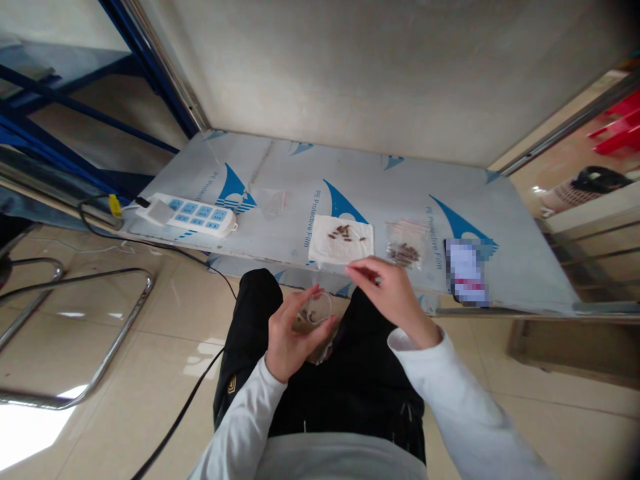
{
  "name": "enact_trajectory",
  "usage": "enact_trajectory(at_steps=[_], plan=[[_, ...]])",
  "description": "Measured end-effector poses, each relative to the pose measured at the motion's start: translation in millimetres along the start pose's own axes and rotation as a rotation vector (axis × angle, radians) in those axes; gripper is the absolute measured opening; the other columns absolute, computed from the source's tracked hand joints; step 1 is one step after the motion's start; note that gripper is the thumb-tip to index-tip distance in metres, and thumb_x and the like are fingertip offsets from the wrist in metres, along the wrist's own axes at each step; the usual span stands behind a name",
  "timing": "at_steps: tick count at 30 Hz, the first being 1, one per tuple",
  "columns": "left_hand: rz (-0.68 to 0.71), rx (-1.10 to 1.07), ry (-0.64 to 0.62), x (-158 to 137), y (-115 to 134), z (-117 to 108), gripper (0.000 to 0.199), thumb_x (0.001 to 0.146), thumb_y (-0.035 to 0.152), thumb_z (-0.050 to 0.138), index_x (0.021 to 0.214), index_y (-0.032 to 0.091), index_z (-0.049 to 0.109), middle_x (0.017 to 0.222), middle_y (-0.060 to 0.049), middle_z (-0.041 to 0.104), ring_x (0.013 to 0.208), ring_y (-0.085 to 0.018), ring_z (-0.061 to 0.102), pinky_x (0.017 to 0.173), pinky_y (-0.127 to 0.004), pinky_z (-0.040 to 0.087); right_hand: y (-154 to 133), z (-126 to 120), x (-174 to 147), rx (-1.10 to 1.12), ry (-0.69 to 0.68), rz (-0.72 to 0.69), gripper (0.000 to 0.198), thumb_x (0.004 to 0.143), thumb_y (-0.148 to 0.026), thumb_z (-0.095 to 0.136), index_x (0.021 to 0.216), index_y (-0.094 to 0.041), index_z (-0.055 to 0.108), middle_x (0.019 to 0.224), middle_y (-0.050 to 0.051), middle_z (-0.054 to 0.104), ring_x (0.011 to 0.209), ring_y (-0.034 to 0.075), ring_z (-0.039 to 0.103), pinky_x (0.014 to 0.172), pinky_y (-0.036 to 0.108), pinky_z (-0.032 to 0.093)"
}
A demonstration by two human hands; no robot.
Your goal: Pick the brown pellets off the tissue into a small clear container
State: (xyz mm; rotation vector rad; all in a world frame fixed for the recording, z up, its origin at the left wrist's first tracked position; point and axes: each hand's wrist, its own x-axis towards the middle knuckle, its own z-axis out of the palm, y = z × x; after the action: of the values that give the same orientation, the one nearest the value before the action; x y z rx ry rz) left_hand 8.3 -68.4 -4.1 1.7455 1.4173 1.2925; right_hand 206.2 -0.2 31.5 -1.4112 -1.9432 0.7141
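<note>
My left hand (293, 337) is wrapped round a clear plastic cup (320, 308), thumb and fingers on opposite sides near its round rim. A few small dark bits show inside the cup, which is above the gap between my knees. My right hand (387, 290) has its fingertips pinched together just off the front right corner of a white tissue (320, 245); anything between them is too small to make out. Several small brown pellet-like pieces (343, 232) lie on the tissue. To its right lies a clear zip bag (395, 235) with more brown pieces (404, 255) in it.
The film-covered metal shelf (280, 247) carries a white power strip (195, 215), an empty-looking clear bag (274, 202) and a phone (467, 273). A black cable (195, 380) hangs at the left, near a chrome chair frame (135, 300). A wall closes the back.
</note>
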Motion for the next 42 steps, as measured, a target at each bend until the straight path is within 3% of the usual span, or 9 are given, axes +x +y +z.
enact_trajectory(at_steps=[3,6,10,15,19,25,34,38,42], plan=[[-0.025,0.013,-0.001,-0.3,-3.4,-2.0,0.046,0.076,0.028,0.076,0.119,0.02,0.064,0.102,-0.006,0.075,0.091,-0.019,0.072,0.085,-0.031,0.059,54.0,2.2,30.7,-0.27,0.154,0.064,0.021,0.087,-0.017,0.058,0.103,-0.014,0.071,0.095,0.01,0.069,0.071,0.019,0.062,0.075,0.033,0.05],[-0.025,0.018,-0.011,-0.4,-4.8,-2.1,0.046,0.076,0.027,0.076,0.12,0.02,0.063,0.102,-0.006,0.075,0.09,-0.019,0.072,0.084,-0.03,0.058,91.4,6.2,53.9,-0.44,0.076,0.057,0.025,0.086,-0.011,0.055,0.103,-0.013,0.072,0.103,0.013,0.069,0.09,0.024,0.063,0.087,0.038,0.048],[-0.012,0.015,-0.014,0.9,-3.3,-1.2,0.045,0.077,0.028,0.075,0.119,0.02,0.064,0.101,-0.006,0.075,0.09,-0.019,0.072,0.083,-0.03,0.059,107.7,11.7,67.2,-0.46,0.016,0.031,0.018,0.084,-0.012,0.058,0.089,-0.015,0.075,0.097,0.013,0.071,0.094,0.026,0.061,0.088,0.039,0.048],[0.005,-0.005,-0.021,2.1,-1.1,-3.2,0.048,0.076,0.027,0.077,0.121,0.021,0.062,0.101,-0.006,0.074,0.09,-0.019,0.071,0.083,-0.03,0.058,84.4,7.1,62.3,-0.401,0.075,0.009,0.016,0.088,-0.018,0.059,0.089,-0.016,0.074,0.098,0.012,0.07,0.092,0.024,0.062,0.086,0.038,0.049],[0.001,-0.041,-0.041,2.6,-1.0,-5.6,0.051,0.076,0.027,0.077,0.123,0.021,0.061,0.106,-0.007,0.073,0.095,-0.02,0.07,0.086,-0.031,0.057,15.2,-2.0,21.4,0.01,0.233,-0.001,0.016,0.09,-0.03,0.062,0.098,-0.021,0.071,0.095,0.006,0.072,0.077,0.018,0.064,0.074,0.032,0.052],[0.064,-0.146,-0.058,3.0,2.9,-4.1,0.056,0.074,0.02,0.077,0.127,0.022,0.059,0.108,-0.007,0.072,0.097,-0.019,0.068,0.086,-0.032,0.056,-63.1,2.2,-41.3,0.237,0.069,-0.091,0.013,0.088,-0.021,0.066,0.099,-0.026,0.07,0.089,0.002,0.072,0.077,0.016,0.065,0.07,0.029,0.053],[0.105,-0.203,-0.061,0.5,5.2,-5.4,0.059,0.073,0.015,0.078,0.128,0.022,0.058,0.11,-0.009,0.071,0.098,-0.021,0.068,0.086,-0.034,0.056,-58.4,12.5,-42.2,0.164,-0.008,-0.284,0.015,0.088,-0.02,0.068,0.102,-0.025,0.067,0.098,0.002,0.075,0.089,0.018,0.068,0.085,0.035,0.053],[0.106,-0.173,-0.021,-0.8,4.1,-8.3,0.059,0.072,0.016,0.079,0.128,0.021,0.058,0.108,-0.008,0.072,0.096,-0.02,0.068,0.084,-0.032,0.056,-44.4,4.4,-36.8,0.196,0.078,-0.19,0.01,0.088,-0.02,0.066,0.097,-0.024,0.07,0.093,0.003,0.073,0.083,0.017,0.066,0.075,0.031,0.053],[0.101,-0.149,-0.01,-2.9,1.3,-9.7,0.061,0.071,0.016,0.08,0.127,0.021,0.058,0.109,-0.008,0.072,0.096,-0.02,0.067,0.084,-0.031,0.055,5.3,2.4,-6.1,0.039,0.25,-0.014,0.012,0.089,-0.026,0.062,0.093,-0.021,0.072,0.081,0.003,0.071,0.066,0.015,0.06,0.064,0.029,0.049]])
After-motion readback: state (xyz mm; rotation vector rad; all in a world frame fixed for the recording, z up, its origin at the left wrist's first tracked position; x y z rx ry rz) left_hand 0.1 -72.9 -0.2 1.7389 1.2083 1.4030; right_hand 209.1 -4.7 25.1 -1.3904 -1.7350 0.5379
